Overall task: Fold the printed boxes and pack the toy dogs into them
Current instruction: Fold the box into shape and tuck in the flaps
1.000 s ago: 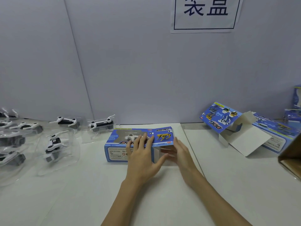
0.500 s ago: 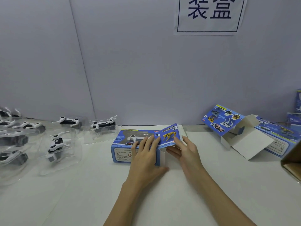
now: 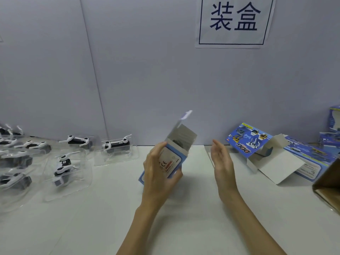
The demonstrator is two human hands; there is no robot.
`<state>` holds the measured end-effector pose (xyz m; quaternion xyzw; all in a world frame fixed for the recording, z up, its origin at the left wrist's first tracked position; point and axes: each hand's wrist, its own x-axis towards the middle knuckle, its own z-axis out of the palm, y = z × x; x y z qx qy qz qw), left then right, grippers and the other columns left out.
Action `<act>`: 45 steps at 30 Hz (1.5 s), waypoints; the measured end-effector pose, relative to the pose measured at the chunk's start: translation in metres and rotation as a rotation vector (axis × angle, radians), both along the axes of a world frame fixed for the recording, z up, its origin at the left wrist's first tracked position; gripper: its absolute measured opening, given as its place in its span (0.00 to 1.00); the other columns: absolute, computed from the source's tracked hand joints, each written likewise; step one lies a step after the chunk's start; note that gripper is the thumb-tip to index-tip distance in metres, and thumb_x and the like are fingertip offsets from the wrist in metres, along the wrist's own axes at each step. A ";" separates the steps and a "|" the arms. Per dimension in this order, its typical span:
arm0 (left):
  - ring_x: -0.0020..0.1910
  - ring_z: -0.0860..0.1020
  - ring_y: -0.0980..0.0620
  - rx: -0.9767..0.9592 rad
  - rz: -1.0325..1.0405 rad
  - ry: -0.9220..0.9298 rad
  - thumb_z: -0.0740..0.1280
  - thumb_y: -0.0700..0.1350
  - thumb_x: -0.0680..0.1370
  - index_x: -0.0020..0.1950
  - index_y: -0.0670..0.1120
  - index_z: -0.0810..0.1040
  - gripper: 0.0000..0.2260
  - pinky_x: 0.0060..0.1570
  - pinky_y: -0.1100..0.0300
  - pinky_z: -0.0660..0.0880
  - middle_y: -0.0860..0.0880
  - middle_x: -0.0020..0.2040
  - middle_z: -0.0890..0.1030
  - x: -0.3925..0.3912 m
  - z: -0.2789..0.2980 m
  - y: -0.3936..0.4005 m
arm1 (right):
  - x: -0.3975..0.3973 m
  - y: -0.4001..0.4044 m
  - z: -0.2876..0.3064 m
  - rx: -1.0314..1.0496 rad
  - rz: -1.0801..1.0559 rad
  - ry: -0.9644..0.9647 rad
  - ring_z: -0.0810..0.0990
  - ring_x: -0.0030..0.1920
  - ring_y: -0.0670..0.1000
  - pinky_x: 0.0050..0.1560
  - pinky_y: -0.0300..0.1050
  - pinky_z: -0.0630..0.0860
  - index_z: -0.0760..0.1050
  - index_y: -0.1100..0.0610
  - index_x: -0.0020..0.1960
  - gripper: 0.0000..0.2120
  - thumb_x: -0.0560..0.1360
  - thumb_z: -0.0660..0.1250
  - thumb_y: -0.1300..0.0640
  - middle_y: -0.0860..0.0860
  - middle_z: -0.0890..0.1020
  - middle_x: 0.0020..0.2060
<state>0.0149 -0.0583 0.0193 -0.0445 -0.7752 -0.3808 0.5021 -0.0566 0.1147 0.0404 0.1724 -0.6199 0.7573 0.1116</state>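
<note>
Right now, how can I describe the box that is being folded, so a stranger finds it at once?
Start at the white sign on the back wall and look down to the table. There the left hand grips a blue printed box, tilted, its top flap open. Unlike the open box lying at the right, it is lifted off the table.

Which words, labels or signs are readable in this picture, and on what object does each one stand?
"装盒": on the white paper sign on the wall.
"DOG", seen upside down: on the raised flap of the open box at the right.
"CE" and red "WARNING": on the box gripped by the left hand.
Other print on both boxes: too small to read.
</note>
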 end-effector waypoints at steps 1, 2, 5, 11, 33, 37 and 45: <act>0.68 0.75 0.52 0.095 -0.068 0.002 0.81 0.43 0.71 0.75 0.59 0.63 0.39 0.57 0.51 0.80 0.57 0.71 0.72 0.001 0.003 -0.001 | -0.001 0.000 -0.002 0.022 0.027 -0.017 0.73 0.68 0.34 0.67 0.34 0.72 0.70 0.49 0.75 0.19 0.85 0.63 0.53 0.44 0.75 0.71; 0.66 0.77 0.48 0.185 -0.152 -0.004 0.81 0.44 0.72 0.75 0.57 0.63 0.39 0.54 0.51 0.82 0.55 0.69 0.74 0.001 0.006 -0.003 | -0.001 -0.001 -0.002 0.049 0.050 -0.020 0.73 0.70 0.37 0.69 0.37 0.72 0.69 0.48 0.76 0.20 0.85 0.63 0.54 0.44 0.74 0.72; 0.63 0.81 0.45 0.381 -0.401 -0.072 0.80 0.46 0.74 0.76 0.56 0.63 0.37 0.49 0.52 0.84 0.53 0.64 0.79 0.004 0.013 0.000 | 0.003 -0.006 -0.001 0.067 0.133 0.014 0.77 0.69 0.45 0.59 0.35 0.78 0.70 0.48 0.75 0.20 0.83 0.65 0.55 0.43 0.79 0.68; 0.66 0.80 0.49 0.493 -0.594 -0.223 0.76 0.51 0.73 0.80 0.68 0.59 0.40 0.56 0.58 0.81 0.53 0.69 0.77 0.004 0.015 0.004 | 0.012 -0.007 0.005 0.028 0.213 0.069 0.84 0.62 0.52 0.52 0.47 0.84 0.66 0.46 0.77 0.24 0.83 0.65 0.53 0.49 0.83 0.64; 0.51 0.80 0.49 0.338 -0.375 -0.194 0.65 0.66 0.75 0.55 0.56 0.73 0.17 0.45 0.60 0.79 0.51 0.58 0.77 0.009 0.027 0.016 | 0.013 -0.010 0.014 0.063 -0.023 0.283 0.79 0.63 0.44 0.44 0.37 0.81 0.78 0.60 0.52 0.13 0.82 0.59 0.53 0.38 0.78 0.63; 0.63 0.79 0.50 0.365 -0.376 -0.139 0.68 0.61 0.76 0.48 0.60 0.75 0.07 0.41 0.58 0.80 0.66 0.68 0.72 0.006 0.032 0.017 | 0.010 -0.013 0.013 -0.015 0.042 0.181 0.84 0.57 0.50 0.39 0.48 0.84 0.77 0.59 0.51 0.11 0.79 0.59 0.54 0.45 0.78 0.67; 0.53 0.85 0.50 0.601 -0.551 -0.166 0.80 0.62 0.69 0.63 0.53 0.72 0.30 0.42 0.51 0.83 0.51 0.61 0.82 0.009 0.038 0.016 | 0.012 -0.012 0.017 -0.118 0.110 0.241 0.84 0.56 0.48 0.47 0.42 0.83 0.75 0.50 0.67 0.16 0.82 0.58 0.59 0.41 0.84 0.54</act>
